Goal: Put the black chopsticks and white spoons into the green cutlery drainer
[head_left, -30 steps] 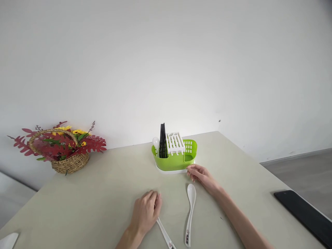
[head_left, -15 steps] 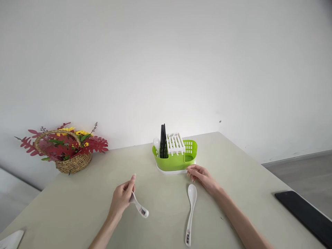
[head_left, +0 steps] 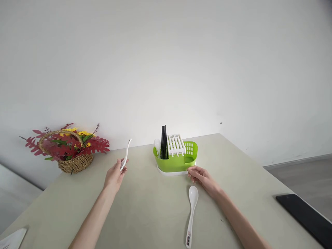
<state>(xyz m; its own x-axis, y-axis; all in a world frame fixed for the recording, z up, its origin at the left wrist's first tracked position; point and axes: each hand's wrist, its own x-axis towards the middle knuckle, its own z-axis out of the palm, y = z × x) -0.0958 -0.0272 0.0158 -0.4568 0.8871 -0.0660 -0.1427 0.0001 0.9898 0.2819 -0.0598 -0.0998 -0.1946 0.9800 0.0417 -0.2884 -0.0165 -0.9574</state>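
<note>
My left hand (head_left: 115, 175) is closed around a white spoon (head_left: 126, 155) and holds it above the table, its handle pointing up. At the front right corner of a green cutlery holder (head_left: 171, 166), my right hand (head_left: 201, 177) has its fingers pinched on the edge of the white base tray (head_left: 171, 173). Black chopsticks (head_left: 164, 143) and another white spoon (head_left: 157, 144) stand in the holder's left part. A slotted white rack (head_left: 176, 143) sits across its middle. In front of the right hand, a long white spoon (head_left: 192, 211) lies on the table.
A wicker basket (head_left: 76, 165) of red and yellow artificial flowers stands at the back left. On the right edge lies a black phone (head_left: 303, 214). A white flat object (head_left: 14, 238) shows at the lower left. The wall (head_left: 166, 69) borders the table's back.
My left hand has moved up and slightly left, turning the spoon so its handle points up instead of down toward the right. My right hand stays at the holder's corner.
</note>
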